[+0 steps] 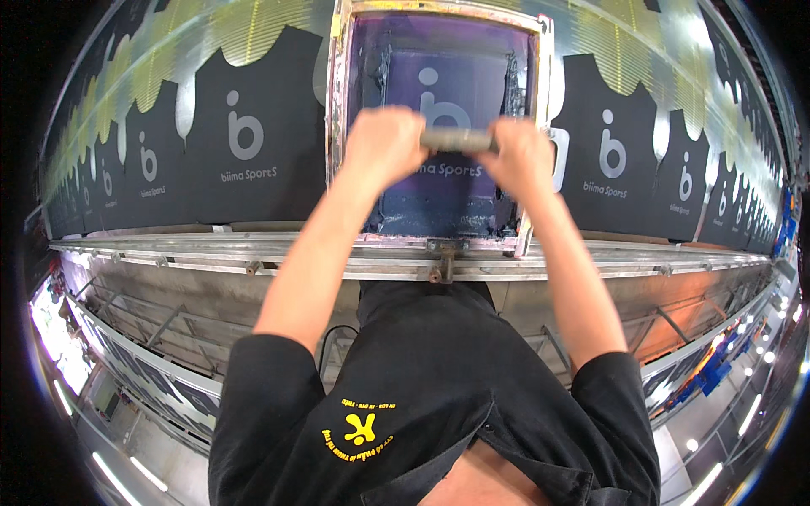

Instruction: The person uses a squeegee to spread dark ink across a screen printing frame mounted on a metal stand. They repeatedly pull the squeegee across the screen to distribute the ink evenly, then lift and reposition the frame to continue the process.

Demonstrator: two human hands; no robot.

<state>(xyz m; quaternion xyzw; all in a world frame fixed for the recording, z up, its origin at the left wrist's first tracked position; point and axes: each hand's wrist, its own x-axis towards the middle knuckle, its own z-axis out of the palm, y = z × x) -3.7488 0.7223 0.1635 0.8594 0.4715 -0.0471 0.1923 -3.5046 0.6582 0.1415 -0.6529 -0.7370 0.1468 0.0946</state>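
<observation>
Both my arms reach forward over a screen-printing frame [335,110], its pale rim stained with ink. Across the middle of its purple mesh [422,207] I grip a squeegee [460,139] by its bar. My left hand [384,143] is closed round the left end, and my right hand [523,156] round the right end. Below the bar, what touches the mesh is hard to make out. Dark ink [511,84] is smeared along the mesh's right side and its near end. A pale logo shows through the mesh, partly covered by the squeegee.
Black shirt panels with pale prints lie in a row on the long table, one left [261,126] and one right [609,143] of the frame. A metal rail [211,253] runs along the near edge, with a metal bracket [445,263] below the frame.
</observation>
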